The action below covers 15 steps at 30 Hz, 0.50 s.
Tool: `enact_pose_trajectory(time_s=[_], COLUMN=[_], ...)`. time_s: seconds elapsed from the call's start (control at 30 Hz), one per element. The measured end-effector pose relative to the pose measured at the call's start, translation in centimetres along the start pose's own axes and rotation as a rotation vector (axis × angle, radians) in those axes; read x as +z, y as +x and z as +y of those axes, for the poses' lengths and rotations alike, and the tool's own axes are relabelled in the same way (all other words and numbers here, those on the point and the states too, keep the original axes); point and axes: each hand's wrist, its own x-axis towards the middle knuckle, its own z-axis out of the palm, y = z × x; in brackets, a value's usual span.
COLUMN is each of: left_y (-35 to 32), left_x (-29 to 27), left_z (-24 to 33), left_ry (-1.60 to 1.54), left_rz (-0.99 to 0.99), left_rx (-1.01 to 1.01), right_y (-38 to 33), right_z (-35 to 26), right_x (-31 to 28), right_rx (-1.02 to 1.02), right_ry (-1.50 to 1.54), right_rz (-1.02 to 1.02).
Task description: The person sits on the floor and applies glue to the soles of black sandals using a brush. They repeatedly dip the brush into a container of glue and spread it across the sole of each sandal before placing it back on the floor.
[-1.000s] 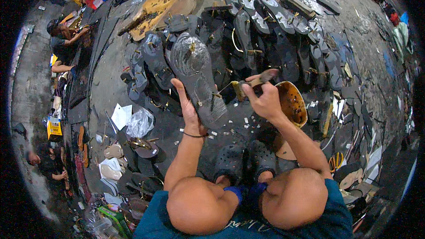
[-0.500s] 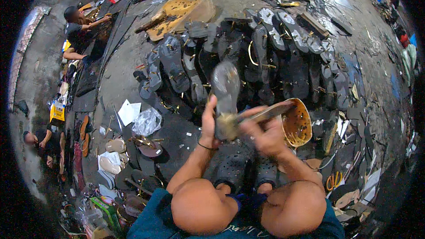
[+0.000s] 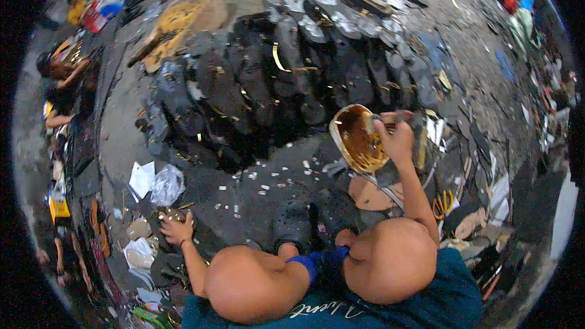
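Observation:
My left hand [image 3: 177,229] reaches out low on the left, fingers apart, over a dark sandal [image 3: 173,214] that it partly covers. Whether the fingers touch it I cannot tell. My right hand [image 3: 397,139] is closed around a brush [image 3: 390,121] at the right rim of a glue container [image 3: 341,140]. Brown, sticky-looking glue coats the container's inside, and the brush tip is hard to make out. Ahead of me, several dark soles and sandals [image 3: 244,88] stand packed in rows, some with gold-coloured bits.
White paper [image 3: 142,178] and a crumpled clear plastic bag [image 3: 167,185] lie at left. Yellow-handled scissors [image 3: 443,205] rest at right among scraps. A yellow-stained board [image 3: 183,24] lies beyond the soles. Another person [image 3: 64,79] sits at far left. Small white bits dot the ground.
My left hand has let go of the grey sole and moved left to the sandal. My right hand has carried the brush from the sole to the container. The view has shifted.

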Motion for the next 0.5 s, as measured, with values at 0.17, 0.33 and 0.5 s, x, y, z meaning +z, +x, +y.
enact_pose_trajectory(time_s=[0.17, 0.33, 0.5], left_y=[0.8, -1.6, -7.0], left_x=[1.8, 1.5, -14.9], left_z=[-4.0, -8.7, 1.3], left_ry=[-0.476, -1.027, -0.697], left_rz=[0.014, 0.246, -0.013], left_rx=[0.026, 0.286, 1.024], right_y=[-0.4, -1.5, -3.1], right_z=[3.2, -3.7, -2.4], right_x=[3.9, -2.4, -5.0], right_rx=[-0.120, 0.002, 0.050], right_ry=[-0.176, -0.118, -0.348], right_rz=[-0.149, -0.121, -0.434])
